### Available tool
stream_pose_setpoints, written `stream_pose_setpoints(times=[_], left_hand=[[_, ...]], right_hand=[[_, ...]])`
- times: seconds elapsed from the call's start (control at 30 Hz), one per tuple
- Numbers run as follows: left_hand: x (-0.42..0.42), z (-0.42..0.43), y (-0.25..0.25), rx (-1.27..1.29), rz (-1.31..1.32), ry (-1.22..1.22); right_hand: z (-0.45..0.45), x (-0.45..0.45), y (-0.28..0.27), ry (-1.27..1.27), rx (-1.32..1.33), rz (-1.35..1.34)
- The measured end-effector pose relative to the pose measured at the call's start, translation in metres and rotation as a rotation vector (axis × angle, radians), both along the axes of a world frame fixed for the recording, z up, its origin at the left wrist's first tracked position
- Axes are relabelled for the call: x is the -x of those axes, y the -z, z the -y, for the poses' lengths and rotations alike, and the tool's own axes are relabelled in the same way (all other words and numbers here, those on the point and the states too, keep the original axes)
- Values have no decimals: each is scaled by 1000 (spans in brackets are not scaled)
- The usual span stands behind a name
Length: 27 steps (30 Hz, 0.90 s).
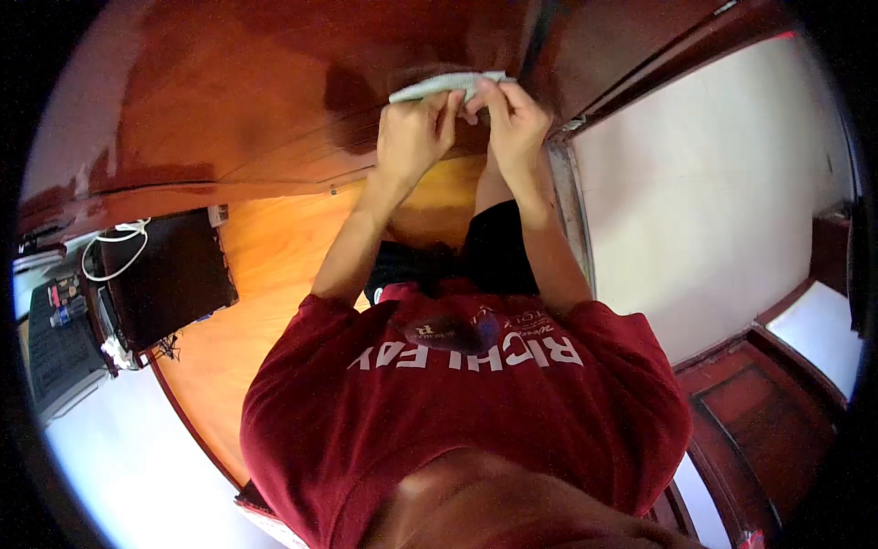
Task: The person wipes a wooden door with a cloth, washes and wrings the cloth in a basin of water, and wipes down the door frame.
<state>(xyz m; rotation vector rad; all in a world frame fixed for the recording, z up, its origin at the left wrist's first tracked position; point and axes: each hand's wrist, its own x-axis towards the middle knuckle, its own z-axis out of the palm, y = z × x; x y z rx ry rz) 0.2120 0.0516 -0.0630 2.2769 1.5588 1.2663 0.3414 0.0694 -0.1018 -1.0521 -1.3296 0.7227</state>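
Observation:
My left hand [413, 139] is closed, its thumb and fingers pinching the near edge of a pale, whitish-green folded strip [437, 88] that looks like cloth or paper. Beside it, my right hand [519, 123] grips the strip's right end between thumb and fingers. The two hands are close together, fingertips a little apart. Under and behind the strip is a glossy reddish-brown wooden surface [247, 101] with dark reflections. Part of the strip is hidden by my fingers.
A dark box-like object [178, 279] with a white cable [112, 274] stands at left on the orange-brown floor [283, 238]. At right are a pale panel [686, 210] and a dark red wooden panel [764, 430]. The wooden surface's edge runs just below my hands.

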Motion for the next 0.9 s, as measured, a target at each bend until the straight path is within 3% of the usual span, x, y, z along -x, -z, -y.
stream_pose_setpoints(times=[0.17, 0.23, 0.33, 0.4, 0.5, 0.57, 0.67, 0.83, 0.9], left_hand=[[-12, -1, 29, -13, -9, -55], [-11, -6, 78, -40, 12, -15], [-8, -3, 149, 265, -183, 28], [-9, -3, 184, 311, -249, 17], [-13, -11, 183, 410, -323, 51], [-21, -14, 171, 399, -276, 46], [-50, -26, 112, 144, -112, 50], [-93, -35, -38, -2, -40, 17], [-100, -37, -68, -25, -6, 23]], right_hand=[[0, -10, 16, 32, -89, 48], [5, -12, 58, 40, -17, 66], [11, -6, 143, 92, 268, 147], [13, -1, 186, 112, 372, 389], [5, -1, 221, 129, 429, 356], [5, -11, 224, 81, 172, 277], [1, -29, 103, 231, 118, 84], [-28, -54, -12, 398, -217, -24], [-36, -62, -39, 429, -257, -32]])
